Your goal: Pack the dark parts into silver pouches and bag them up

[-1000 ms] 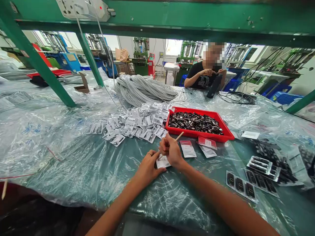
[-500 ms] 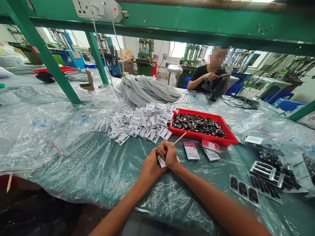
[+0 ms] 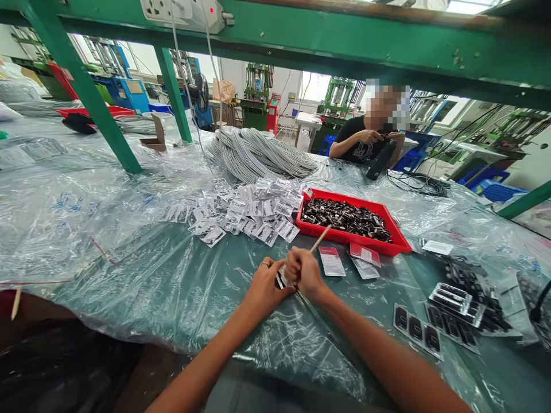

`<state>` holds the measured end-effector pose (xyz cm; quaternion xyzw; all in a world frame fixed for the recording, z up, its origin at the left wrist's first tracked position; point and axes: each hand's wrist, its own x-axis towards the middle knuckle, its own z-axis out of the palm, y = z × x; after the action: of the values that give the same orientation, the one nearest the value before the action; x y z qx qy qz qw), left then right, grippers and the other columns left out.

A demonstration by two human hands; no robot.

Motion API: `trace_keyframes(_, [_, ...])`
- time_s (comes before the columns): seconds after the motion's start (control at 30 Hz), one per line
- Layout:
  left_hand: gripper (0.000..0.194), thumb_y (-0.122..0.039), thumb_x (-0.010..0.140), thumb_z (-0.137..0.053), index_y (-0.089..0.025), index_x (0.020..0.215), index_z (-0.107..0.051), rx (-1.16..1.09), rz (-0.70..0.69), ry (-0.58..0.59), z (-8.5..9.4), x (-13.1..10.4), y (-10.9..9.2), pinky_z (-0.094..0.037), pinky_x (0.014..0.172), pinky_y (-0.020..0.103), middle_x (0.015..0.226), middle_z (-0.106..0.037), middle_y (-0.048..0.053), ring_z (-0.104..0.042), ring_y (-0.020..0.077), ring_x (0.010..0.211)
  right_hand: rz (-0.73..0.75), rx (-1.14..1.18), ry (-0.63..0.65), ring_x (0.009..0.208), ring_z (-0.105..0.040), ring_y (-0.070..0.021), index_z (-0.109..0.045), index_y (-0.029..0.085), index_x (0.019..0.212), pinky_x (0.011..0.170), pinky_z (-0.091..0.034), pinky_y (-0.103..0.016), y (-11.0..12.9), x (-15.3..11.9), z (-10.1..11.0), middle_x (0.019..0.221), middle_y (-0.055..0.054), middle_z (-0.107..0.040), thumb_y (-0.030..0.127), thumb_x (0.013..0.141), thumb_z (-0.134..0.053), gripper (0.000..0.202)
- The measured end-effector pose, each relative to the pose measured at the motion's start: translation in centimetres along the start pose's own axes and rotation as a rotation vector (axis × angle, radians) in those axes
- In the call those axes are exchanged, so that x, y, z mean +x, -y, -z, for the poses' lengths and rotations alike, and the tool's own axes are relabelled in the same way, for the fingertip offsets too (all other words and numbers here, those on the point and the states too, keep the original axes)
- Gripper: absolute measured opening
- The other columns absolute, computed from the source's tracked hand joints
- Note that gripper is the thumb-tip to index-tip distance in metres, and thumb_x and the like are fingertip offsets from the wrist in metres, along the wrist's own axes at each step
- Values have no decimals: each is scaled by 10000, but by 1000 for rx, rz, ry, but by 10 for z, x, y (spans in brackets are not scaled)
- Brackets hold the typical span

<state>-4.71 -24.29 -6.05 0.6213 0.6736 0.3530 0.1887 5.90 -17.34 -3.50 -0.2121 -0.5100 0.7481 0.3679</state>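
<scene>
My right hand (image 3: 305, 272) is closed round a thin wooden stick (image 3: 321, 238), whose upper end points up and right. Below it, my left hand (image 3: 266, 285) pinches a small silvery-white packet (image 3: 282, 277) against the table; the packet is partly hidden between the hands. Beyond them lies a pile of silvery packets (image 3: 241, 212). A red tray (image 3: 398, 248) full of small black parts stands to the right of the pile. Two red-and-white packets (image 3: 332, 262) (image 3: 365, 255) lie just in front of the tray.
Strips of black parts (image 3: 416, 328) and a heap of dark pieces (image 3: 469, 287) lie at the right. A coil of grey cable (image 3: 262, 154) sits behind the pile. Green posts (image 3: 86, 92) and a beam frame the table. A person (image 3: 365, 137) sits across it.
My right hand has shifted slightly right and its stick leans further over. My left hand's fingers have moved a little apart from it. The camera view has shifted slightly.
</scene>
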Motion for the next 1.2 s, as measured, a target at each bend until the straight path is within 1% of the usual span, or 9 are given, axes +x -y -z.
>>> trace_keyframes(0.07, [511,-258,668,-791,-176,1145,-628,-7,11,17,-1,0,0,-505,878,393,1016,-540,58,-598,236,938,50,95,-92,336,-141,-52,-291,229,437,378,-111,-242,3,10,7,395,92,-190,432,745,-527,437])
trace_keyframes(0.17, [518,-287,681,-787,-177,1161,-628,-30,12,31,0,0,1,-510,869,395,1015,-526,54,-592,228,930,106,91,-149,335,-142,-50,-290,228,435,376,-116,-237,-2,29,9,396,93,-192,386,731,-509,400])
trace_keyframes(0.37, [280,-305,727,-746,-175,957,-654,-22,-30,27,3,-3,0,-503,841,365,964,-506,43,-574,212,901,133,-82,-165,342,-197,-56,-306,234,450,380,-136,-244,-15,31,-4,409,83,-241,368,753,-476,373])
trace_keyframes(0.47, [256,-325,766,-709,-181,971,-657,7,-34,14,2,-5,-2,-496,842,364,948,-489,42,-566,211,892,102,-126,-122,344,-210,-53,-315,230,438,388,-145,-242,-11,11,-1,404,85,-245,417,759,-493,412])
trace_keyframes(0.63, [333,-349,775,-698,-185,1063,-673,20,-72,3,-2,-8,-2,-493,878,388,955,-497,54,-568,232,928,-106,-95,79,335,-190,-54,-330,227,433,374,-125,-238,4,-8,20,390,88,-235,446,761,-538,446])
trace_keyframes(0.8, [480,-361,713,-756,-176,1145,-658,7,-73,-1,-4,-5,3,-500,908,429,998,-518,66,-582,254,957,80,42,-181,335,-118,-45,-287,233,431,367,-81,-229,11,21,32,383,101,-189,447,704,-540,429])
trace_keyframes(0.9, [486,-356,714,-755,-168,1151,-655,-4,-71,9,-3,-4,5,-505,909,435,1001,-525,68,-589,260,963,126,19,-229,332,-139,-47,-290,234,438,367,-78,-231,3,33,29,386,95,-212,426,708,-527,407])
trace_keyframes(1.07, [495,-371,744,-730,-149,1177,-640,16,-66,-2,-2,-7,5,-508,899,439,1018,-535,86,-595,261,956,81,-76,-100,329,-167,-47,-301,230,447,376,-90,-246,-5,13,23,405,92,-229,451,762,-529,447])
trace_keyframes(1.2, [471,-387,731,-728,-161,1139,-656,14,-65,6,-1,-8,0,-501,902,454,1011,-549,89,-594,272,964,23,-113,18,374,-232,-60,-320,221,455,406,-160,-248,8,-19,35,429,81,-251,476,815,-537,492])
